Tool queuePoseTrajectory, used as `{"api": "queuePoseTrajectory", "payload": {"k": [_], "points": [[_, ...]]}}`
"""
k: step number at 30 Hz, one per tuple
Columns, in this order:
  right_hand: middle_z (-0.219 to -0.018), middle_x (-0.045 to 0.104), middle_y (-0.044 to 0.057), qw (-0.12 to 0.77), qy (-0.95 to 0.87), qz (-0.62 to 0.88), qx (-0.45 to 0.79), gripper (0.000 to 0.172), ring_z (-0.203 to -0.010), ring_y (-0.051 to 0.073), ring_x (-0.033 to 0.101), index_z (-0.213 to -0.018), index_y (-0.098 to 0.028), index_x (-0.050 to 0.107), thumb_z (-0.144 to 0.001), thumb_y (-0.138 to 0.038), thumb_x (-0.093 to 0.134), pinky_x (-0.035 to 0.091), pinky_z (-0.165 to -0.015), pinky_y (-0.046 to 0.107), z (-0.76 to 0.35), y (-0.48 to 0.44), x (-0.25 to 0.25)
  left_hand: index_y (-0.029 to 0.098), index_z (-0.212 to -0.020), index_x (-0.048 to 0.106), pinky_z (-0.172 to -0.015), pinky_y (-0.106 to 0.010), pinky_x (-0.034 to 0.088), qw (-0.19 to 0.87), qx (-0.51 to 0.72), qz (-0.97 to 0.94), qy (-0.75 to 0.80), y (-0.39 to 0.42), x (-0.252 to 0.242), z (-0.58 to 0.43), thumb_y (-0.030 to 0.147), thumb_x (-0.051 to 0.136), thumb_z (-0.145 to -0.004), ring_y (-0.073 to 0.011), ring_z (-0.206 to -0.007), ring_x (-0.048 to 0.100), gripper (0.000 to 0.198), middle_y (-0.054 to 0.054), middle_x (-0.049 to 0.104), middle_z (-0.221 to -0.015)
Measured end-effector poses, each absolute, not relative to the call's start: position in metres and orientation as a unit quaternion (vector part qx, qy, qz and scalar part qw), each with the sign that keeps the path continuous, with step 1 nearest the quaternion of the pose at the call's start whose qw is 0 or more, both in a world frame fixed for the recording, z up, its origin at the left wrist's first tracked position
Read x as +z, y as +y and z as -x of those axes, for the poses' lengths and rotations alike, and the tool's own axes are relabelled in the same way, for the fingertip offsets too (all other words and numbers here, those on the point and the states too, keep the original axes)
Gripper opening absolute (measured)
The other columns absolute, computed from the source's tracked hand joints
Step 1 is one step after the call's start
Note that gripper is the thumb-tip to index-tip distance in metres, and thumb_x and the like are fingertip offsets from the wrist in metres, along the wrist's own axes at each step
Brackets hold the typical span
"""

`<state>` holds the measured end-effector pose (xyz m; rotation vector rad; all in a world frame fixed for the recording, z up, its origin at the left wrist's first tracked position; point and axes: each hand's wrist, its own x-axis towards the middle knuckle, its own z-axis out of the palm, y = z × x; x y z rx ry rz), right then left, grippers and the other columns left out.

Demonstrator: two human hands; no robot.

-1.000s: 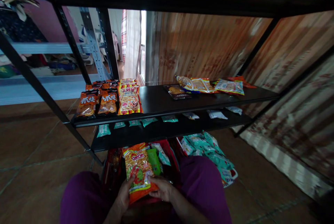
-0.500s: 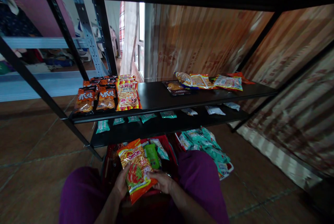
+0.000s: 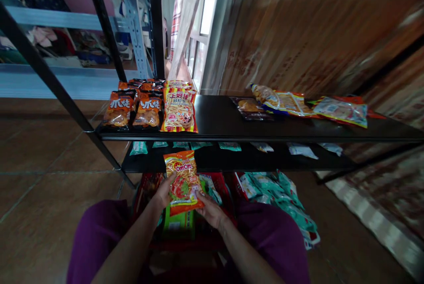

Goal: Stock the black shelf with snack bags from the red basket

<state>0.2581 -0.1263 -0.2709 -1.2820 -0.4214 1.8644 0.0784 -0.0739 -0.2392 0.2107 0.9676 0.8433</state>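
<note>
An orange and yellow snack bag (image 3: 183, 178) is held up between both hands, its printed front facing me. My left hand (image 3: 165, 191) grips its left edge, and my right hand (image 3: 210, 211) is closed on its lower right corner. Beneath it stands a red basket (image 3: 222, 187) between my knees, with a green packet (image 3: 179, 222) and other packets inside. Beyond the bag, the black shelf (image 3: 215, 118) carries a red-and-yellow striped snack bag (image 3: 179, 111) at the front, beside black-and-orange bags (image 3: 148, 111).
Several bags, including a blue-edged one (image 3: 285, 102), lie flat on the shelf's right part. Small teal packets (image 3: 230, 146) line the lower shelf (image 3: 205, 160). A second basket (image 3: 313, 240) heaped with teal packets stands right. Black posts (image 3: 62, 72) frame the left side.
Both hands have moved the orange and yellow bag forward and turned it more upright, showing the green packet below it. My view has shifted closer to the shelf.
</note>
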Motion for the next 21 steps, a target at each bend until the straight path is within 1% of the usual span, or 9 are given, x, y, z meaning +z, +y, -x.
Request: {"api": "queuePoseTrajectory", "payload": {"k": [5,11,14,18,20,21], "points": [[-0.084,0.072,-0.002,0.430,-0.139,0.502,0.737,0.031,-0.071,0.009,0.064,-0.089,-0.023,0.066,-0.066,-0.040,0.077,0.048,-0.057,0.017,-0.259,-0.094,-0.273,0.014,-0.116,0.059,-0.083,-0.046,0.050,0.795,0.384,-0.105,0.458,-0.033,-0.234,-0.087,0.047,0.062,-0.078,-0.0308,-0.100,0.065,0.051,-0.017,0.068,-0.112],[-0.084,0.072,0.000,0.453,-0.113,0.498,0.730,0.033,-0.068,0.010,0.065,-0.089,-0.020,0.066,-0.064,-0.037,0.080,0.050,-0.055,0.017,-0.260,-0.067,-0.272,0.012,-0.116,0.059,-0.086,-0.049,0.048,0.794,0.373,-0.107,0.467,-0.002,-0.224,-0.095,0.045,0.061,-0.079,-0.0332,-0.102,0.064,0.050,-0.018,0.068,-0.110],[-0.084,0.072,0.000,0.460,-0.102,0.509,0.720,0.035,-0.069,0.012,0.065,-0.088,-0.022,0.065,-0.061,-0.038,0.081,0.050,-0.056,0.020,-0.260,-0.070,-0.273,0.012,-0.115,0.059,-0.086,-0.048,0.049,0.805,0.369,-0.119,0.449,-0.002,-0.228,-0.096,0.046,0.062,-0.078,-0.0323,-0.100,0.065,0.050,-0.018,0.069,-0.108],[-0.089,0.072,0.001,0.447,-0.102,0.534,0.710,0.042,-0.075,0.015,0.066,-0.087,-0.023,0.065,-0.055,-0.045,0.082,0.051,-0.061,0.023,-0.258,-0.093,-0.277,0.013,-0.113,0.060,-0.086,-0.044,0.051,0.808,0.372,-0.127,0.439,-0.018,-0.236,-0.095,0.046,0.067,-0.075,-0.0298,-0.098,0.066,0.051,-0.016,0.070,-0.104],[-0.094,0.071,0.003,0.434,-0.125,0.537,0.712,0.049,-0.084,0.016,0.067,-0.092,-0.022,0.065,-0.055,-0.050,0.081,0.051,-0.070,0.026,-0.258,-0.110,-0.281,0.014,-0.114,0.060,-0.086,-0.046,0.051,0.810,0.368,-0.128,0.438,-0.032,-0.236,-0.094,0.050,0.066,-0.073,-0.0300,-0.097,0.067,0.055,-0.016,0.071,-0.104],[-0.099,0.071,0.004,0.428,-0.144,0.535,0.714,0.051,-0.091,0.018,0.066,-0.096,-0.022,0.065,-0.057,-0.053,0.079,0.051,-0.077,0.028,-0.259,-0.119,-0.283,0.015,-0.115,0.060,-0.086,-0.047,0.051,0.807,0.370,-0.129,0.441,-0.040,-0.235,-0.093,0.051,0.067,-0.072,-0.0301,-0.098,0.067,0.056,-0.015,0.070,-0.104]]}}
